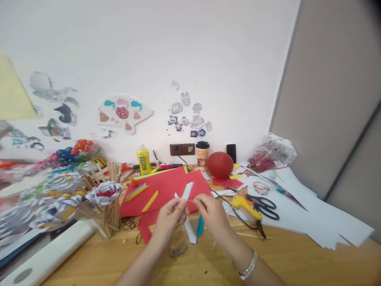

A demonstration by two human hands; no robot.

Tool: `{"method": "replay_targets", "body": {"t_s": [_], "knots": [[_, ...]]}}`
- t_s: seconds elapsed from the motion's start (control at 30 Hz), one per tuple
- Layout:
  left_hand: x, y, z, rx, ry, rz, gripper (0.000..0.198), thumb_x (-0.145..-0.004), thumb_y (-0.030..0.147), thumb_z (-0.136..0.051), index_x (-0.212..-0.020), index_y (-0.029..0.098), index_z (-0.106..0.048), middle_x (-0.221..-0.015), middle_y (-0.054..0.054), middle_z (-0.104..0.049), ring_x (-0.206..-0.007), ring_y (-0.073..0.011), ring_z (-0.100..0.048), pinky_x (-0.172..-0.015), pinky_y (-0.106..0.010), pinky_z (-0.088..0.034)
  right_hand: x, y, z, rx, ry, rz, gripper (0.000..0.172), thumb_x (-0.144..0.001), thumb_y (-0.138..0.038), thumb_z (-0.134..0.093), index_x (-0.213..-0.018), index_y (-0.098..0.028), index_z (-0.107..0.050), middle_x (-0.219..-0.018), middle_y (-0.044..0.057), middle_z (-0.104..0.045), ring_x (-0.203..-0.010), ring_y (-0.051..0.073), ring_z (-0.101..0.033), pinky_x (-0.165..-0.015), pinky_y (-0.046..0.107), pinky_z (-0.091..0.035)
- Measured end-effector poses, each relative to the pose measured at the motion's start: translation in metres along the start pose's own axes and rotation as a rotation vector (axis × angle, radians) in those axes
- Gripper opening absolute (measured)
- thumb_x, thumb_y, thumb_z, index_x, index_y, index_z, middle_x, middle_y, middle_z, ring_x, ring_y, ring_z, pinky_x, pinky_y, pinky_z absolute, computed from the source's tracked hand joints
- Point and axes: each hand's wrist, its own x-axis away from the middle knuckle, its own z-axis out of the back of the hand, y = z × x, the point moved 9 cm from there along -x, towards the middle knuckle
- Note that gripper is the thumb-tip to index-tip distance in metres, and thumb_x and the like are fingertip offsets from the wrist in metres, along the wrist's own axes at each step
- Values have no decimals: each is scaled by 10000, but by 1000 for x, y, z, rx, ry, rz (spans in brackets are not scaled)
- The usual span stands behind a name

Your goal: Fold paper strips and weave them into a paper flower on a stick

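My left hand (170,214) is closed, its thumb and fingers pinching a small bundle of white paper strips (187,190) with a greenish edge, pointing up and to the right. Close beside it, my right hand (212,212) is pinched at the base of the bundle. A thin strand seems to run between the two hands, too fine to name. Below the hands are a white paper strip (190,231) with a pointed end and a teal strip (200,225). Red paper sheets (169,188) lie behind the hands, bearing yellow strips (150,201).
A yellow glue gun (246,206) and black-handled scissors (264,206) lie right, near white paper (312,214). Behind stand a red balloon-like ball (220,165), a lidded cup (203,155) and a yellow bottle (144,159). Left are wooden sticks (111,216), paper flowers (104,192) and rubber bands (130,223).
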Motion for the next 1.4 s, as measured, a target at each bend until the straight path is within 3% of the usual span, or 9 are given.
{"method": "replay_targets", "body": {"t_s": [0.13,0.3,0.43,0.53,0.73,0.97,1.1,1.23,1.4], "knots": [[0,-1,1,-4,45,3,369,-698,499,-546,-590,148,-510,-393,76,-381,-366,-52,-312,-409,-184,-242,1,1,0,63,44,-25,206,-841,-265,-413,-759,-198,-590,-679,24,-607,-608,154,-519,-553,238,-308],[3,1,2,32,91,17,376,-686,497,-555,-557,154,-469,-439,74,-395,-369,-41,-290,-397,-186,-225,3,-4,-6,102,-2,-13,237,-857,-249,-378,-765,-185,-587,-689,39,-605,-633,164,-529,-569,246,-314],[4,-1,4,72,111,43,364,-663,485,-584,-581,151,-467,-466,73,-387,-407,-43,-301,-406,-179,-218,3,-4,-9,-15,-42,-5,200,-845,-252,-409,-815,-185,-595,-749,38,-620,-680,157,-539,-608,239,-345],[3,-1,7,103,103,46,357,-649,478,-597,-594,153,-461,-464,77,-370,-409,-42,-285,-407,-179,-210,2,-5,-15,-155,-159,29,172,-829,-242,-441,-792,-187,-600,-729,10,-613,-657,135,-527,-597,222,-356],[5,7,2,244,11,84,345,-678,430,-593,-579,161,-399,-449,90,-325,-393,-28,-211,-415,-173,-177,-2,1,-15,-403,-347,-7,171,-804,-248,-483,-717,-160,-601,-656,-18,-571,-627,110,-501,-574,197,-359],[15,7,-26,157,-301,120,313,-725,421,-551,-611,148,-447,-457,77,-343,-412,-42,-223,-437,-195,-169,0,29,-29,-576,-718,-50,235,-722,-358,-590,-732,-124,-621,-658,-9,-563,-589,85,-474,-571,197,-372],[20,10,-31,-69,-403,84,324,-747,444,-511,-652,134,-490,-491,66,-356,-453,-58,-260,-457,-198,-186,-10,31,-44,-434,-1057,-107,190,-643,-301,-639,-704,-124,-608,-524,-71,-464,-442,40,-349,-437,169,-286],[25,25,-36,-352,-449,-54,328,-790,416,-446,-622,138,-492,-557,50,-372,-521,-77,-327,-501,-193,-244,-28,2,-49,-136,-1369,9,181,-631,-271,-648,-754,-142,-617,-604,-59,-543,-535,56,-450,-508,167,-330],[22,25,-35,-664,-315,-180,319,-811,357,-389,-580,153,-469,-558,32,-427,-548,-104,-383,-527,-199,-281,-51,-40,-55,338,-1355,119,98,-643,-213,-627,-725,-161,-641,-570,-41,-559,-554,91,-491,-507,195,-336]]}}
